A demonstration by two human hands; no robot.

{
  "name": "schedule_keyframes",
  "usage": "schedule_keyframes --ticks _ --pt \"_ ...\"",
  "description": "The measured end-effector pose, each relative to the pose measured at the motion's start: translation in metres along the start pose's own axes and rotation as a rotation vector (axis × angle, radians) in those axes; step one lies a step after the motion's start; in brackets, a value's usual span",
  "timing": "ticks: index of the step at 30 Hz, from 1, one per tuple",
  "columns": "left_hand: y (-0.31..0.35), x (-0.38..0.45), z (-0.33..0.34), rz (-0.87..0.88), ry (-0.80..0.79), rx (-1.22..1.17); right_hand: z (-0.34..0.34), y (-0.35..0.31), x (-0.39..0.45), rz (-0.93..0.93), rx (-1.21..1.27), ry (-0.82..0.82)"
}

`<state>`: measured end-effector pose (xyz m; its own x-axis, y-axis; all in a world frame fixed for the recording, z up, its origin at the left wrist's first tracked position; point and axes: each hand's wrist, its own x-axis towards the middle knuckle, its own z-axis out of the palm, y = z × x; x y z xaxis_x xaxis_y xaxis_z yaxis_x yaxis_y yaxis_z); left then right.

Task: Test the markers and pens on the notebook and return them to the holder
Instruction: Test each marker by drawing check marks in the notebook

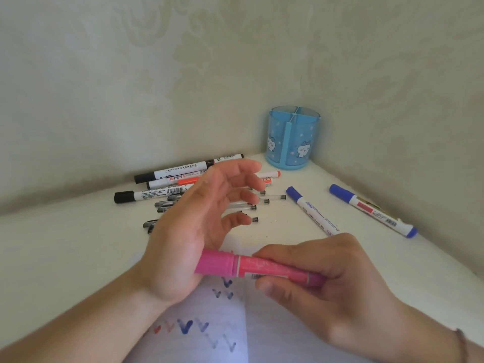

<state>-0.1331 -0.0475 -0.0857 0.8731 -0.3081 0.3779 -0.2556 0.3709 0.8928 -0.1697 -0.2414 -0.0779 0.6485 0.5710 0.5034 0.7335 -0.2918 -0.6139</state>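
Note:
My right hand (pixel 332 281) grips a pink marker (pixel 251 267) by its barrel, held level above the open notebook (pixel 209 323). The marker's pink cap end presses against the palm of my left hand (pixel 199 226), whose fingers are spread and relaxed. The notebook page carries several blue and red check marks. The blue pen holder (pixel 293 138), with cartoon figures and divided compartments, stands in the back corner and looks empty.
Behind my left hand lie several black and red capped markers (pixel 183 170) and several clear pens (pixel 272 199). Two blue markers (pixel 311 210) (pixel 372 209) lie at the right, near the wall. Walls close the white table on the back and right.

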Motion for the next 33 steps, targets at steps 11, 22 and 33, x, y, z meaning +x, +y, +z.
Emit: schedule_keyframes --ticks 11,22,33 --pt "-0.004 -0.002 -0.001 0.108 0.034 0.222 0.003 0.0 0.0 0.108 0.196 -0.023" --pt "-0.015 0.01 -0.005 0.117 -0.088 0.732 0.008 0.018 0.008 0.211 -0.082 0.003" --pt "-0.006 0.005 -0.034 0.266 0.066 1.227 -0.028 0.023 0.015 0.321 0.49 0.448"
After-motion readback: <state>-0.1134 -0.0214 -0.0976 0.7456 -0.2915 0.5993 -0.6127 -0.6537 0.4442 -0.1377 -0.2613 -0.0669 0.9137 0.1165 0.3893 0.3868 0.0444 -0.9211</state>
